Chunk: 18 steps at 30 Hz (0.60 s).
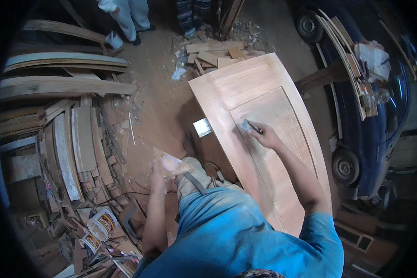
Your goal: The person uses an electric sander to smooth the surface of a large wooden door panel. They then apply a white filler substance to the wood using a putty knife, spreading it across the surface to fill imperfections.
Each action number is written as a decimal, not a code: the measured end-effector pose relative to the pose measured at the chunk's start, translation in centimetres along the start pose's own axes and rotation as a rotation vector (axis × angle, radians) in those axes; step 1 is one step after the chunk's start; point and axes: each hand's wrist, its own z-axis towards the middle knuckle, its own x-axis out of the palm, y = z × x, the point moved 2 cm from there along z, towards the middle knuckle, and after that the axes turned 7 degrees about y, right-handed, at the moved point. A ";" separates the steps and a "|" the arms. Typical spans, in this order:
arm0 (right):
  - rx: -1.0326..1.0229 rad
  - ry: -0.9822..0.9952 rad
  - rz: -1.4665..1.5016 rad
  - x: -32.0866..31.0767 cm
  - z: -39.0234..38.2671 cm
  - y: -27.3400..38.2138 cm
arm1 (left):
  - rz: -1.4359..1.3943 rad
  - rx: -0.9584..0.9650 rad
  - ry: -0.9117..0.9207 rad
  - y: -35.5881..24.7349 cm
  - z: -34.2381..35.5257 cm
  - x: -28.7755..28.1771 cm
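Note:
A pale wooden panelled door (217,95) lies slanted in front of me and to my right. Closed around the dark handle of a putty knife (244,124), my right hand (265,135) rests over the door. The knife's blade is by the edge of the recessed panel. Low on the left, my left hand (157,175) grips a roughly triangular board (160,156) beside my leg. On the board sits a smear of pinkish putty (170,163); some of the left fingers are hidden beneath it.
Stacked planks (65,87) and timber offcuts fill the left side, with buckets (103,224) among them. Wood scraps (217,59) lie beyond the door. A dark blue vehicle (375,153) stands at right, behind a plank-laden stand (343,58). Two people's legs (127,18) show at the far side.

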 end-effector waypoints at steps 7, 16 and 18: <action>-0.122 0.126 -0.349 0.2 12.7 3.7 | 0.001 -0.032 -0.111 -8.5 7.0 0.8; -0.148 0.204 -0.451 0.2 18.7 2.6 | -0.020 -0.064 -0.151 -13.8 12.8 1.2; -0.058 0.221 -0.532 0.2 18.5 2.9 | -0.004 -0.096 -0.142 -14.0 13.8 1.4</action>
